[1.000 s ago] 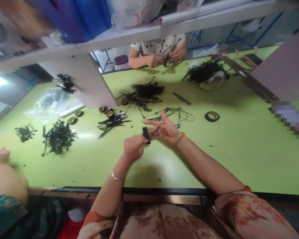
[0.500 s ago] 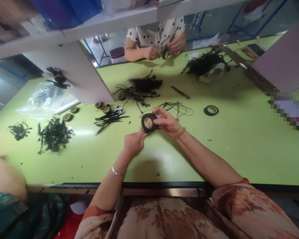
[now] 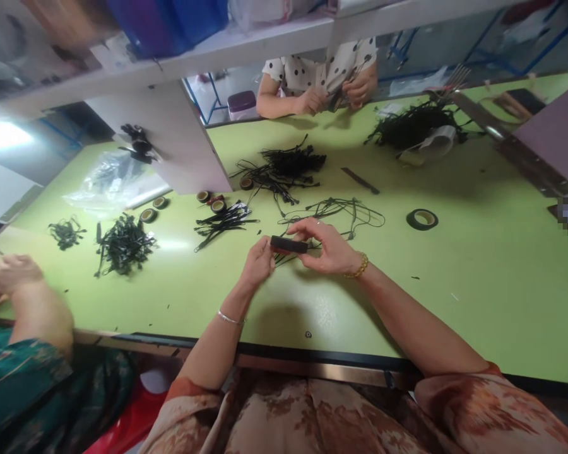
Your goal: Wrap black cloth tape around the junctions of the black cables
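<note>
A roll of black tape (image 3: 288, 244) is held in front of me by my right hand (image 3: 331, 249), thumb and fingers closed on its right side. The roll is edge-on, so its core is hidden. My left hand (image 3: 258, 261) is pinched at the roll's left end, on what looks like a thin black cable; its fingertips hide the exact spot. Beyond both hands, loose thin black cables (image 3: 355, 208) lie spread on the green table (image 3: 369, 315). To the left of them is a small bundle of black strips (image 3: 224, 222).
Another tape roll (image 3: 422, 219) lies on the right, a dark flat strip (image 3: 360, 180) farther back. Piles of black cables (image 3: 125, 246) sit left and far right. A white divider (image 3: 194, 145) stands ahead-left under a shelf. Co-workers sit opposite and at left.
The tape roll has turned from showing its round face and core to lying edge-on. My right hand has turned with it. The whole view has shifted slightly.
</note>
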A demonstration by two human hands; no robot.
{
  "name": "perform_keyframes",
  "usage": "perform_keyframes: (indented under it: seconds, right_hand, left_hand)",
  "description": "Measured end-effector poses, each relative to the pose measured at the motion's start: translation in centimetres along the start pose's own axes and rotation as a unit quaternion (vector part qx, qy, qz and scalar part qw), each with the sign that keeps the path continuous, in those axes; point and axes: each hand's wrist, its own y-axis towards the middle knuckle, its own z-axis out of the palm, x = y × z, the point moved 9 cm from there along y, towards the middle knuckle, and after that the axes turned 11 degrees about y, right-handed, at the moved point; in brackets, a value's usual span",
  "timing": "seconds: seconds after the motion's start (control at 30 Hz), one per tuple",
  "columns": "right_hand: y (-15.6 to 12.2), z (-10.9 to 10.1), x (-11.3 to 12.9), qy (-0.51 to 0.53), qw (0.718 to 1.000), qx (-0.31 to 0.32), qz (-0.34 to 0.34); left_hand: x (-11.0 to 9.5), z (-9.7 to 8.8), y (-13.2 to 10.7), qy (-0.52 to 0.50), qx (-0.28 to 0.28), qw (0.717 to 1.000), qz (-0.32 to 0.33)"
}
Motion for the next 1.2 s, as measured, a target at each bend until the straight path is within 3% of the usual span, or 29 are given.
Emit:
perform_keyframes:
  seconds: [0.17,0.3,0.4,0.53,0.63,0.9,1.03,1.2]
  right_hand:
    - [0.1,0.7,-0.3,-0.062,0.997,0.036,-0.009]
    - [0.1,1.1,-0.6,-0.100,0.994,0.040,-0.030]
    - [0.1,1.2,-1.3,-0.131,0.991,0.030,-0.024]
    - [0.0,1.1,-2.0,-0.140,0.990,0.016,-0.021]
    - [-0.1,0.9,-2.6,-0.129,0.992,0.000,-0.004]
    - [-0.5,1.0,-3.0,-0.166,0.986,-0.005,0.031]
    - [-0.5,1.4,-3.0,-0.184,0.982,0.011,0.042]
    - [-0.4,1.9,-2.8,-0.207,0.978,0.016,0.036]
  left_hand:
    - [0.1,0.8,0.0,-0.154,0.057,0.986,-0.040]
    - [-0.1,1.0,-0.5,-0.191,0.078,0.976,-0.062]
    - [-0.5,0.9,-0.7,-0.150,0.071,0.985,-0.047]
    - [-1.3,0.2,-0.8,-0.001,0.010,1.000,0.021]
    - [-1.5,0.0,-1.0,0.104,-0.031,0.993,0.052]
    - [-2.2,-1.5,-0.4,0.228,-0.097,0.962,0.116]
    - [-2.1,-2.1,-0.3,0.289,-0.091,0.948,0.096]
    - [-0.9,-1.4,-0.7,0.230,-0.077,0.969,0.036]
